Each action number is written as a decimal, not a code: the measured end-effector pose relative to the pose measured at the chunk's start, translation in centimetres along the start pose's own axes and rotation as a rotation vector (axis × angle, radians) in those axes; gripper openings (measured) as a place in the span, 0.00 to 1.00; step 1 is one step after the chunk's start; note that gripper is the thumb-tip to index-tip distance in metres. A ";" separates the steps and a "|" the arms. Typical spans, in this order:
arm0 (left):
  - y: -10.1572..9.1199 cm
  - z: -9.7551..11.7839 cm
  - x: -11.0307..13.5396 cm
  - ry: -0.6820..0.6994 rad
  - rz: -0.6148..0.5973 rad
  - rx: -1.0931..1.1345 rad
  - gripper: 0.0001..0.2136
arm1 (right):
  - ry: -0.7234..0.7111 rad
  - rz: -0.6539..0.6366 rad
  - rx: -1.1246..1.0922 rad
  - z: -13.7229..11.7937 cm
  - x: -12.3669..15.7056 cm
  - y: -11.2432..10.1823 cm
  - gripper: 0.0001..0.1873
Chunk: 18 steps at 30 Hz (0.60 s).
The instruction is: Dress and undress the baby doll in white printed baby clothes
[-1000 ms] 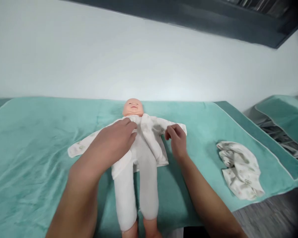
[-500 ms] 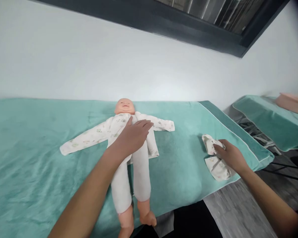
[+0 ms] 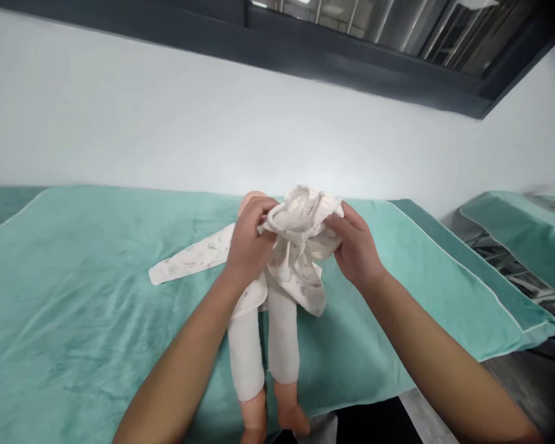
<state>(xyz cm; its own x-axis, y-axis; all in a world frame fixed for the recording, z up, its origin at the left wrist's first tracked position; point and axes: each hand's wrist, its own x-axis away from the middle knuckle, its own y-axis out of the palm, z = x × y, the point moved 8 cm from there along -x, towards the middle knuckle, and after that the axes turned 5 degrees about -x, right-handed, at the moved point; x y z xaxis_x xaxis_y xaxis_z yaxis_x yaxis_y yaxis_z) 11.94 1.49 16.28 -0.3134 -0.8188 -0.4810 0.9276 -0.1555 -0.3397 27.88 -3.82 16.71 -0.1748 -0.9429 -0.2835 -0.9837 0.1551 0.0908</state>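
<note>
A pair of small white printed pants (image 3: pixel 300 265) hangs between my hands above the doll, its gathered waistband facing up. My left hand (image 3: pixel 253 237) is closed on one side of the waistband. On the opposite side my right hand (image 3: pixel 355 245) pinches the fabric. Beneath lies a baby doll (image 3: pixel 284 339) on its back, in a white printed long-sleeved top (image 3: pixel 197 256) and white leg coverings, with bare feet toward me. The pants and my left hand hide most of its head and chest.
The doll rests on a padded table with a green cover (image 3: pixel 97 320). A white wall (image 3: pixel 166 135) and dark window frame (image 3: pixel 374 80) stand behind. Another green-covered table (image 3: pixel 522 228) is at the right, with grey floor below.
My right hand has brought the pants from the table's right side to above the doll. My left hand has left the doll's chest and taken hold of the waistband.
</note>
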 end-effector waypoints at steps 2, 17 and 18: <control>-1.8 -0.2 0.0 -0.034 0.110 0.026 0.06 | -0.008 0.015 0.078 -0.2 -0.2 -0.8 0.11; -3.5 3.1 1.9 0.006 0.145 0.513 0.13 | -0.372 -0.326 0.748 -6.7 1.9 4.8 0.10; -3.6 3.6 1.8 0.072 0.133 0.535 0.15 | -0.351 -0.327 0.741 -6.8 1.6 5.1 0.08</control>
<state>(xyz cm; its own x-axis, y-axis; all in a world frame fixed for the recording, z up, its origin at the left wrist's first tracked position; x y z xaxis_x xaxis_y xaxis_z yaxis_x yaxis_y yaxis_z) 8.77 -1.42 19.54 -0.1823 -0.8135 -0.5523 0.9282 -0.3278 0.1763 22.90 -6.56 23.22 0.2373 -0.8474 -0.4750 -0.7393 0.1596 -0.6542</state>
